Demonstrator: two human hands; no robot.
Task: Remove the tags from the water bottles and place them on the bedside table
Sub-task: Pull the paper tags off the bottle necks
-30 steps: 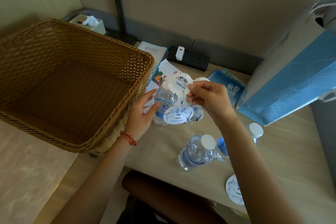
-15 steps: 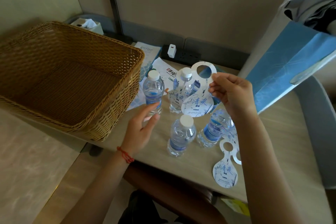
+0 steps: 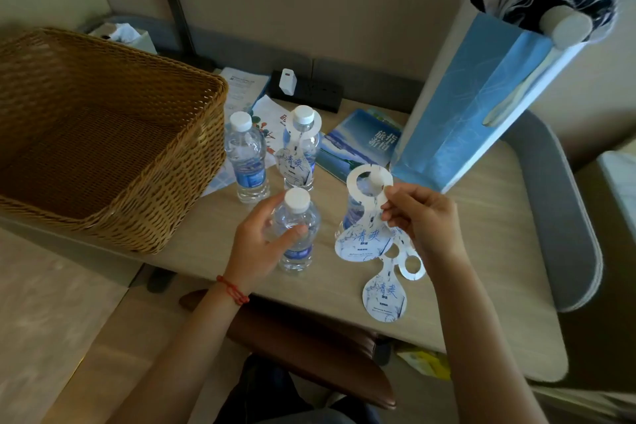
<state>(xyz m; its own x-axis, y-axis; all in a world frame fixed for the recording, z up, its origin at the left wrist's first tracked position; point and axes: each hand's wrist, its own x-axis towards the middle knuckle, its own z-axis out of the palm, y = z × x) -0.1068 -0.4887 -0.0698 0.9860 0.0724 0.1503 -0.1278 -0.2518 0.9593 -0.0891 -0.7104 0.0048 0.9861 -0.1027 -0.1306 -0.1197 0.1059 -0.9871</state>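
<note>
My right hand pinches a freed paper neck tag by its narrow waist, held up at centre frame in front of a partly hidden bottle; my left hand wraps loosely around the front bottle, which is already bare. The wicker basket fills the left of the frame and a blue paper bag leans at upper right on the bedside table. Two removed tags lie at lower right of centre, so I would lay this one flat beside them, not on top. One tagged bottle remains at centre back, next to a bare bottle. The tags carry blue Chinese brush characters reading 清爽; a blue booklet reads 旅游指南.
</note>
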